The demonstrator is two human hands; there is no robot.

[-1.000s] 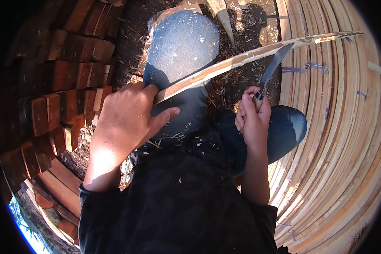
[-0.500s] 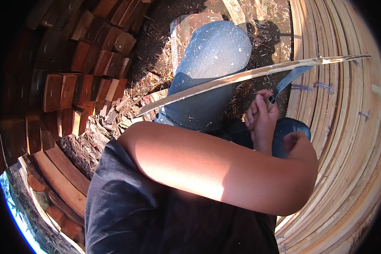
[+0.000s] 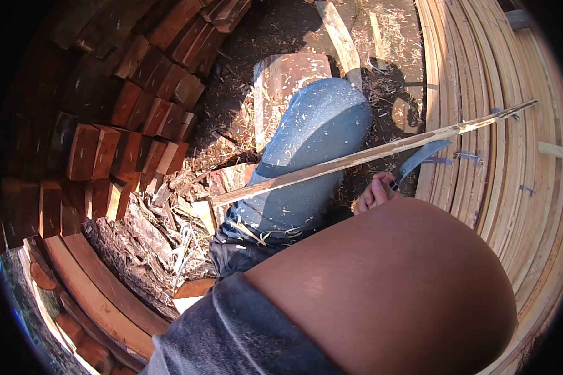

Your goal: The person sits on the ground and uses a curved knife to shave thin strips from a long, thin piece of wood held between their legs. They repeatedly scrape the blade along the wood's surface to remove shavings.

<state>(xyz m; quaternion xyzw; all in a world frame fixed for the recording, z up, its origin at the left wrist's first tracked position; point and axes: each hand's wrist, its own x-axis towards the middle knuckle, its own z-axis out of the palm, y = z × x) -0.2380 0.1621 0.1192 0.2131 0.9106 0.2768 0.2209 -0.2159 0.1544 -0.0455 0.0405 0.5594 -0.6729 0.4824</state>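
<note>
My right hand (image 3: pixel 376 192) is closed around the handle of a curved knife (image 3: pixel 421 159), whose blue-grey blade points up and to the right. The blade lies just below a long, thin wooden strip (image 3: pixel 344 162) with bark-brown patches; I cannot tell whether they touch. The strip slants across my jeans leg (image 3: pixel 316 125), its right end over the stacked strips. My bare left arm (image 3: pixel 394 281) crosses the lower part of the view and covers my right wrist. My left hand is hidden.
Stacked reddish wood blocks (image 3: pixel 94 150) rise on the left. Long pale wooden strips (image 3: pixel 481 81), some with purple marks, lie along the right. Bark and shavings (image 3: pixel 147 244) cover the ground at lower left. A flat wood piece (image 3: pixel 291 67) lies beyond my knee.
My left arm has come up closer and larger in view, and my left hand has dropped out of sight. The strip, knife and knee appear lower in the picture.
</note>
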